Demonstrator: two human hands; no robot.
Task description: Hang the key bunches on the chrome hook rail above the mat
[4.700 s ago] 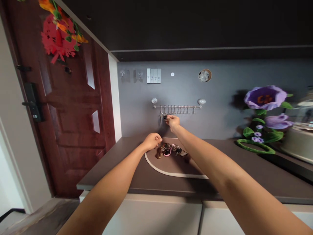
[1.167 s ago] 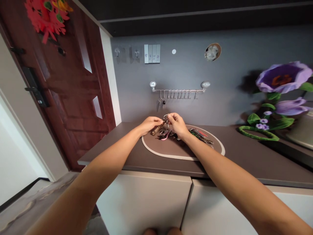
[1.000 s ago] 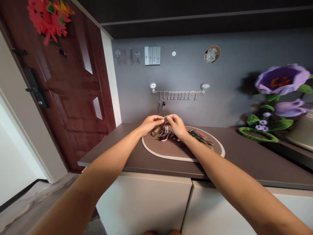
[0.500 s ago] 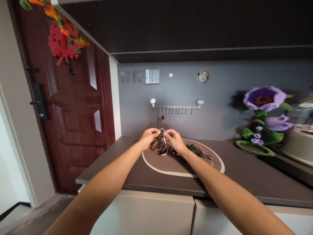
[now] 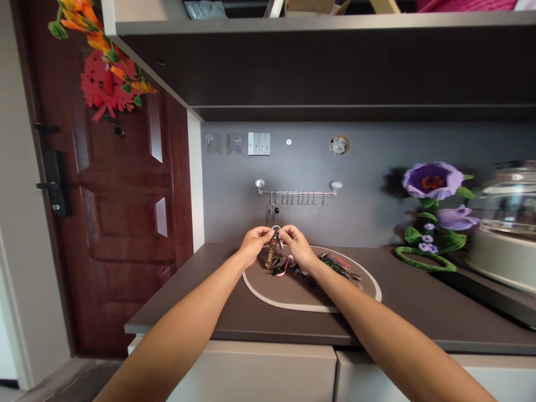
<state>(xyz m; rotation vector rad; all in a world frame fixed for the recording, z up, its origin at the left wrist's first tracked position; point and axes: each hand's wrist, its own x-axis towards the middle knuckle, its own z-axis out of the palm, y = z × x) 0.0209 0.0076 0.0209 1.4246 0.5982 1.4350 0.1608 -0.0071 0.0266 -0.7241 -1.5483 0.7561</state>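
Both my hands pinch a metal key ring point(image 5: 276, 227) above the oval mat point(image 5: 288, 305). My left hand point(image 5: 254, 244) is closed on the ring's left side, where a brown strap keychain point(image 5: 269, 257) with the word "Love" hangs. On the other side my right hand point(image 5: 295, 244) is closed too, with small keys point(image 5: 280, 242) dangling beside its fingertips. Behind and above, a metal hook rail point(image 5: 297, 193) is fixed to the grey wall; small keys point(image 5: 277, 211) hang from its left hooks. More keys point(image 5: 341, 266) lie in a pile on the mat, partly hidden by my right hand and forearm.
A purple flower ornament point(image 5: 432, 181) and a glass-topped appliance point(image 5: 498, 245) stand at the right of the dark counter point(image 5: 402, 301). A shelf point(image 5: 318, 67) overhangs the counter. At left is a dark red door point(image 5: 125, 223) with orange flowers hanging before it.
The view has tilted up slightly, showing items on the shelf. The brown keychain has swung from slanted to nearly vertical. Both hands keep hold of the ring.
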